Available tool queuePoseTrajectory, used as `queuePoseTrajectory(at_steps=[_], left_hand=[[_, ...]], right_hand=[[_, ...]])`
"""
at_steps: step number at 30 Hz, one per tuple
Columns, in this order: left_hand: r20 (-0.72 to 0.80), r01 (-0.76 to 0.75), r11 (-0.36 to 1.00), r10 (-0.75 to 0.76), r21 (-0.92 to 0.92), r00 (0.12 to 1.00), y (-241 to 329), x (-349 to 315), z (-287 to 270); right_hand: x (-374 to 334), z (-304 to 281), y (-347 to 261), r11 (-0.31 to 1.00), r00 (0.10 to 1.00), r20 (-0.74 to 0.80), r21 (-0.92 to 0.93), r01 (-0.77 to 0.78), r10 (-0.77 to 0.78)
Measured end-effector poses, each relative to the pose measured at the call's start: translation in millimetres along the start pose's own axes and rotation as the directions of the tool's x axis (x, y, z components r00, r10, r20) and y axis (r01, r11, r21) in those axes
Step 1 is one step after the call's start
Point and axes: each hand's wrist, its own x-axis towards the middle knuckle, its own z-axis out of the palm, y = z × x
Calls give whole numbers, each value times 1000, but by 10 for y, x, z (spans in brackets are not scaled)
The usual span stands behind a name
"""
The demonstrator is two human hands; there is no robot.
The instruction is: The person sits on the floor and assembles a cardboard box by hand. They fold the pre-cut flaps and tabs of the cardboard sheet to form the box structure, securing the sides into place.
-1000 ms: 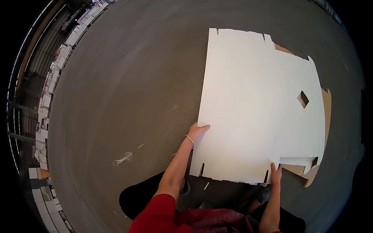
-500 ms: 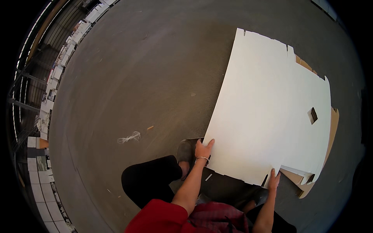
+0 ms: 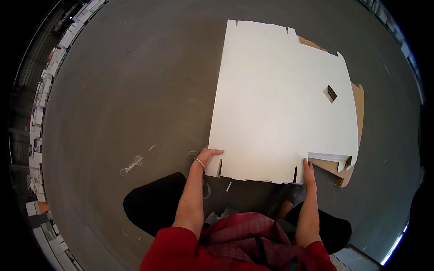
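Note:
A large flat white cardboard sheet [image 3: 275, 104], cut with slots and a small rectangular hole, lies on the grey floor [image 3: 131, 90] over a brown cardboard sheet [image 3: 357, 104] that shows at its right edge. My left hand [image 3: 207, 156] grips the white sheet's near left corner. My right hand [image 3: 308, 171] holds its near edge beside a folded flap at the right. Both forearms come up from the lower edge, in red sleeves.
A small tangle of white string [image 3: 131, 165] and a short stick [image 3: 152, 147] lie on the floor to the left. Shelving with stacked white items [image 3: 43, 104] lines the far left rim. My dark trouser legs [image 3: 153, 205] fill the lower middle.
The white sheet has swung back from a tilted position to lie squarer in front of me. Both hands kept hold of its near edge.

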Motion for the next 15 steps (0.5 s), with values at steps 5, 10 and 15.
queuePoseTrajectory(at_steps=[5, 10, 15], left_hand=[[-6, 23, 994, -22, 103, 1000, 512, -359, 200], [-6, -130, 979, 132, 155, 991, 1209, -1066, 815], [16, -372, 920, 373, 125, 928, 1588, -1412, 1431]], right_hand=[[-28, -359, 203, 921, 990, 83, 381, 75, -115], [381, -437, 1007, 854, 860, 32, 142, 500, -509], [460, 26, 775, 803, 851, -85, 292, 519, -519]])
